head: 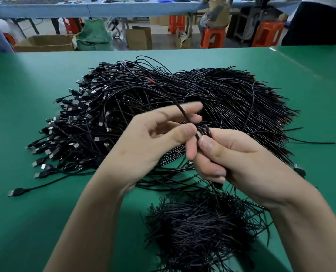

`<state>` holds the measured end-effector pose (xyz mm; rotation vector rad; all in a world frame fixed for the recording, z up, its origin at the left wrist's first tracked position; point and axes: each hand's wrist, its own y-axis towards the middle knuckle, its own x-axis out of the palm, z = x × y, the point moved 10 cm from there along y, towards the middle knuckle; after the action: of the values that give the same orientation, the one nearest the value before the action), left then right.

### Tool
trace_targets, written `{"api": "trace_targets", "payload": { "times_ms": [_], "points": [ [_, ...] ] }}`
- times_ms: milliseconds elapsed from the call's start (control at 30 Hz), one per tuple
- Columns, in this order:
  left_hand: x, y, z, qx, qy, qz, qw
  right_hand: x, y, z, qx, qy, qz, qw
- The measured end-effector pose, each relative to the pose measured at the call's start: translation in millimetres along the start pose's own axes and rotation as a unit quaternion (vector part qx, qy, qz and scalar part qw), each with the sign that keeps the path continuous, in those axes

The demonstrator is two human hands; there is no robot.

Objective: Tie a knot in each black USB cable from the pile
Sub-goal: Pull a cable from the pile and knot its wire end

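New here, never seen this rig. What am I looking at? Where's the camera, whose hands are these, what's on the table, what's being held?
There is no machine. A person works with bare hands, and the single picture comes from a wide-angle camera worn on their head, looking forward and down.

A green table holds a big pile of black USB cables, with their plugs mostly to the left. Nearer the person lies a smaller heap of thin black strands; I cannot tell what they are.

The right hand grips one cable, pinched under its thumb where the cable loops. From there the cable rises across the fingers of the left hand to a red tip. That hand is blurred, so I can't tell whether it grips the cable.

Behind the table are stools and cardboard boxes.
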<state>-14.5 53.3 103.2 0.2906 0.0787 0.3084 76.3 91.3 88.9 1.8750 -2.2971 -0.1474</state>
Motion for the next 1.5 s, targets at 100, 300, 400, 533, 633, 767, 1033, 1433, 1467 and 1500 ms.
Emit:
{"api": "trace_targets", "payload": {
  "times_ms": [100,300,400,533,633,767,1033,1433,1467,1500],
  "points": [
    [7.6,-2.9,1.3,-0.003,0.027,-0.047,0.999,1.0,-2.1,0.3,0.012,0.014,-0.016,1.000],
    [-5.0,0.5,-2.2,-0.013,0.076,-0.004,0.997,6.8,0.6,10.0,0.062,0.025,-0.010,0.998],
    [-7.7,0.8,-7.6,-0.025,0.065,0.023,0.997,5.2,2.2,12.9,0.080,0.042,0.027,0.996],
    [-12.5,1.2,-14.2,-0.035,0.065,0.051,0.996,-1.9,1.8,13.3,0.088,0.059,0.094,0.990],
    [-13.7,1.0,-10.5,-0.014,0.043,0.058,0.997,-7.4,1.1,8.9,0.068,0.065,0.127,0.987],
    [-12.2,1.0,0.3,0.023,0.042,0.053,0.997,-18.9,-0.8,2.9,0.028,0.052,0.183,0.981],
    [-14.2,0.4,9.1,0.053,0.030,0.083,0.995,-14.7,-3.0,9.8,0.076,-0.051,0.162,0.982],
    [-14.9,3.0,-2.0,0.057,-0.011,0.092,0.994,1.1,-7.1,16.1,0.130,-0.037,0.063,0.989],
    [-13.5,2.9,-2.8,0.058,-0.019,0.087,0.994,1.1,-6.6,14.9,0.125,-0.035,0.061,0.990],
    [-12.0,2.8,-2.7,0.061,-0.025,0.087,0.994,1.1,-5.8,13.1,0.118,-0.038,0.063,0.990]
  ]
}}
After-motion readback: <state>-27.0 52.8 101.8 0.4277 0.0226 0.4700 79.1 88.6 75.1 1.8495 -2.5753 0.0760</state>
